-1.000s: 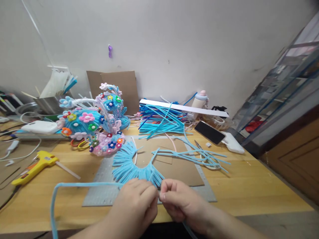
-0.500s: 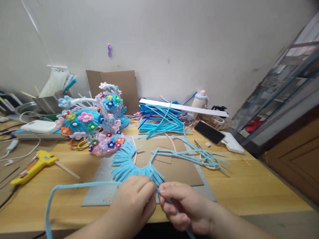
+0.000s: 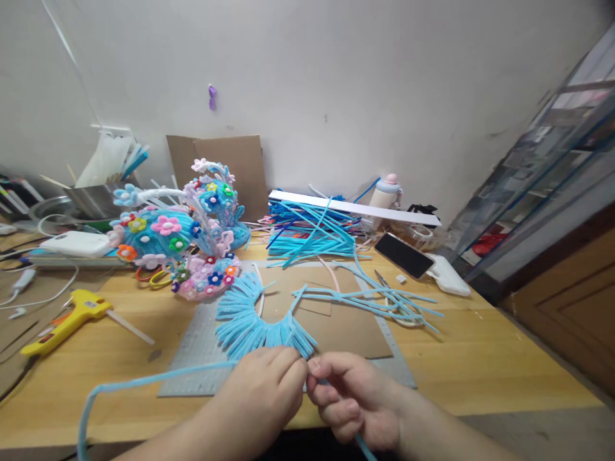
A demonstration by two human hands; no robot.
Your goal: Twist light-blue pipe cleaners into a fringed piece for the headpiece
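Held a light blue pipe cleaner (image 3: 158, 378) in the left hand (image 3: 271, 390), with fingers curled down over it and tips hidden from sight. Pinched narrowly between thumb and forefinger of the right hand (image 3: 358, 397), close against the left, with a light blue length running down through the curled fingers. Could not tell, behind the knuckles, whether one stem or two. Seemed to be at a fine fingertip step, perhaps twisting or joining at the pinch. Called, by judgement, for a firm left hold and a small, careful turn or pull from the right.

Just beyond the knuckles, saw a fringed blue piece (image 3: 259, 334) curved open on the cardboard (image 3: 358, 330) and cutting mat (image 3: 202, 384); could perhaps be snagged by a forward reach. Farther right, found loose stems (image 3: 394, 301) lying across the scissors (image 3: 410, 323), likely in the way of a quick pick-up. To the left, noticed a yellow glue gun (image 3: 86, 310), near the long bent end of the pipe cleaner. Behind, made out flowered ornaments (image 3: 158, 237), a stem pile (image 3: 312, 240) and a phone (image 3: 404, 255).
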